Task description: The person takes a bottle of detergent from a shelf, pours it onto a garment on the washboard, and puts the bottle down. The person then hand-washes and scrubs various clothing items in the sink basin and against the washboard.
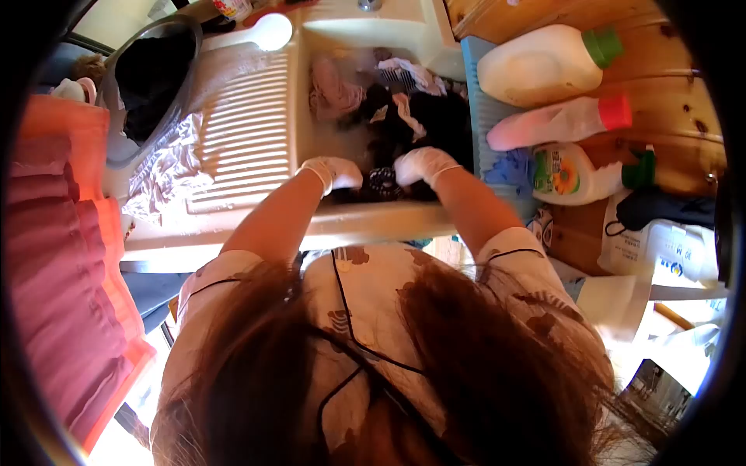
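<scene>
Reaching gloved left hand [339, 172] and right hand [422, 167] into dark clothes [439, 120] in a sink [357, 35] beside a ribbed drainboard [249, 128]. Cannot tell whether spread or pinching.

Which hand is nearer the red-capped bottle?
Right. The right hand is in the sink, on the side toward the red-capped bottle; the left hand is farther away, beside the ribbed drainboard.
</scene>
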The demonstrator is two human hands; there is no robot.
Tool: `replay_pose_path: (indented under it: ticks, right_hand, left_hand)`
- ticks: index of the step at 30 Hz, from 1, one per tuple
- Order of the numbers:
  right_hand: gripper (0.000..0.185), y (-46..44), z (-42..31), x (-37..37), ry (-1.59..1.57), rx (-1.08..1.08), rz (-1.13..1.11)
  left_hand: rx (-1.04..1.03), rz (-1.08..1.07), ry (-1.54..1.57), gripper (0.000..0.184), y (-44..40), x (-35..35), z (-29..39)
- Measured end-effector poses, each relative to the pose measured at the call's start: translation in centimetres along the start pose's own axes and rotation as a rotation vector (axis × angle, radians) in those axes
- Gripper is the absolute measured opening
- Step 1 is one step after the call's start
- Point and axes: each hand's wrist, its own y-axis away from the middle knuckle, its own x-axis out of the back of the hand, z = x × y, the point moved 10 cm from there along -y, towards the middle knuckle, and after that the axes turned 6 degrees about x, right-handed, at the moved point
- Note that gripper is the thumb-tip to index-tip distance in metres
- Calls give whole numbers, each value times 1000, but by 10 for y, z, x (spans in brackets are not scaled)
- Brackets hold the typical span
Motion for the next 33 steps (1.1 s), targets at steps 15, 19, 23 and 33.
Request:
replay_pose_path:
  ticks: [15, 19, 23, 33]
  right_hand:
    - [42, -44, -11, 6, -138, 106, 211]
    - [38, 28, 86, 53, -735, -165, 890]
    - [62, 49, 148, 31, -649, -785, 1292]
    - [24, 159, 77, 76, -724, 96, 1840]
  left_hand:
    - [95, 186, -233, 26, -31, -9, -6]
    - [-27, 165, -83, 32, -19, 10, 8]
    - [-137, 106, -172, 35, -27, -12, 13]
    - [-240, 131, 1293, 64, 20, 48, -12]
